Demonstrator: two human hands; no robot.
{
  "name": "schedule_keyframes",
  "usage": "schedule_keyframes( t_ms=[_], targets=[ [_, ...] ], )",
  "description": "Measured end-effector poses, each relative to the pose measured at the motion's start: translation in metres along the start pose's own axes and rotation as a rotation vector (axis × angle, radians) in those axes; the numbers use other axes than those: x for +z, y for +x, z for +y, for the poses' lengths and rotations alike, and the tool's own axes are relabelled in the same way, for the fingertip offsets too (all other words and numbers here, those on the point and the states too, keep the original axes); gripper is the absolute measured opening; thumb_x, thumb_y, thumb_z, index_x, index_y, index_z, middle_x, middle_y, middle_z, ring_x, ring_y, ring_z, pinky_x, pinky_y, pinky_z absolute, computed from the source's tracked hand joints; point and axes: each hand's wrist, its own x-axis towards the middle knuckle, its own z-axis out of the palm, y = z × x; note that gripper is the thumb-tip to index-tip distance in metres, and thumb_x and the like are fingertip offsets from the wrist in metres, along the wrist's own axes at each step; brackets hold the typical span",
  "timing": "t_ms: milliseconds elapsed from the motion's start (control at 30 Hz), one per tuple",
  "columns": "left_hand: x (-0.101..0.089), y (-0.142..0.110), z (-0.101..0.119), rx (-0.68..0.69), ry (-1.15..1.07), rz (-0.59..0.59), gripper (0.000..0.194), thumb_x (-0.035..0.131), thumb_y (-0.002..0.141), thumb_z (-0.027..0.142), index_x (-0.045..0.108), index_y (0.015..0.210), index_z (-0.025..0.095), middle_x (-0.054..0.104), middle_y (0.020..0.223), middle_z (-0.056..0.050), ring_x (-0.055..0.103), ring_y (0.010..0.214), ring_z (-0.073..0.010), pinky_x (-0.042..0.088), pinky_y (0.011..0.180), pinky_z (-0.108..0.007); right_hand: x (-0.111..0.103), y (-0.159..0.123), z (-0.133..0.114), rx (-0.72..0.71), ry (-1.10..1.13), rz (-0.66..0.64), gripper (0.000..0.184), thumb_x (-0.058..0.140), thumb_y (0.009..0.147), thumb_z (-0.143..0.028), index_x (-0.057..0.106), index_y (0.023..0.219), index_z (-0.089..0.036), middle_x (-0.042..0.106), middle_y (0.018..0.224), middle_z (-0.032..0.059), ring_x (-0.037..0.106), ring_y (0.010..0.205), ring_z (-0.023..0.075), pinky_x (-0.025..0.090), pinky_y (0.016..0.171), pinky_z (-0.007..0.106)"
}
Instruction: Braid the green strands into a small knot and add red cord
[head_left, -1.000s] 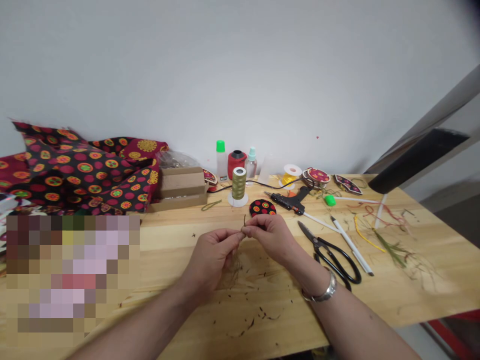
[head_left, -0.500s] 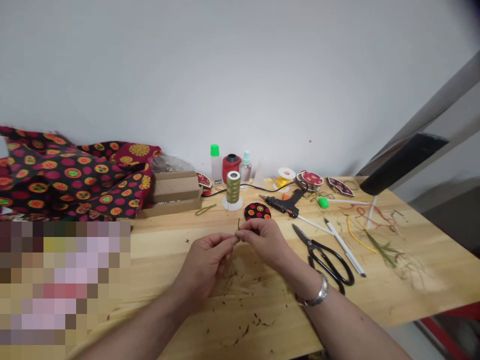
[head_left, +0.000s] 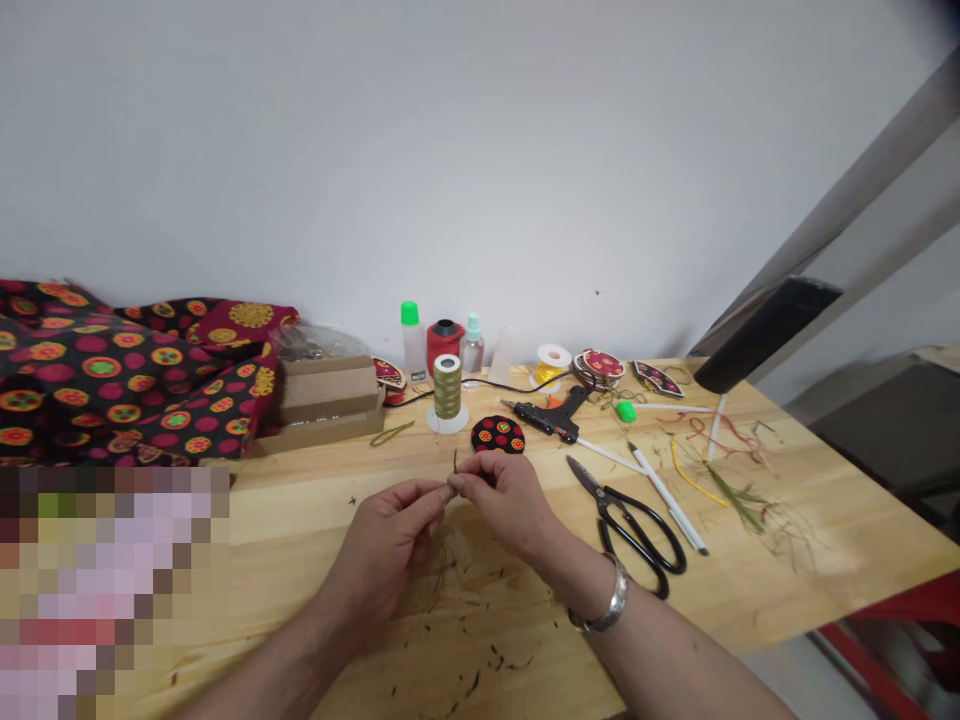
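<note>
Both hands pinching a thin olive-brown cord (head_left: 454,462) at the fingertips, short end sticking up between them. Left hand (head_left: 382,560) and right hand (head_left: 506,500) both closed on it, fingers curled, metal bangle (head_left: 609,600) on right wrist. Cord sits above the light wood workbench (head_left: 315,530), near a round fabric-covered disc (head_left: 497,435) with dotted black print. Short dark fibre scraps (head_left: 480,660) litter the wood under the hands. To the right, black-handled scissors (head_left: 637,530) and a black hot glue gun (head_left: 547,420). Behind, olive thread spool (head_left: 447,388) on white base; printed red-and-black cloth (head_left: 112,370) bunched at left, against a smooth white wall (head_left: 480,150).
</note>
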Motion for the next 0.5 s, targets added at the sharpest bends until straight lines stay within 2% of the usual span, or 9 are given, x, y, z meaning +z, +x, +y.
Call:
schedule_keyframes(
  t_ms=[500],
  targets=[
    [0.0018, 0.0004, 0.0017, 0.031, -0.030, 0.018, 0.022, 0.070, 0.061, 0.034, 0.068, 0.070, 0.013, 0.038, 0.047, 0.007, 0.025, 0.044, -0.0036, 0.018, 0.038, -0.015, 0.0000, -0.0026, -0.0018, -0.045, 0.036, 0.022, 0.009, 0.056, 0.070, -0.021, 0.062, 0.065, -0.015, 0.059, 0.061, -0.0004, 0.051, 0.058, 0.0107, 0.039, 0.056, 0.021]
  ],
)
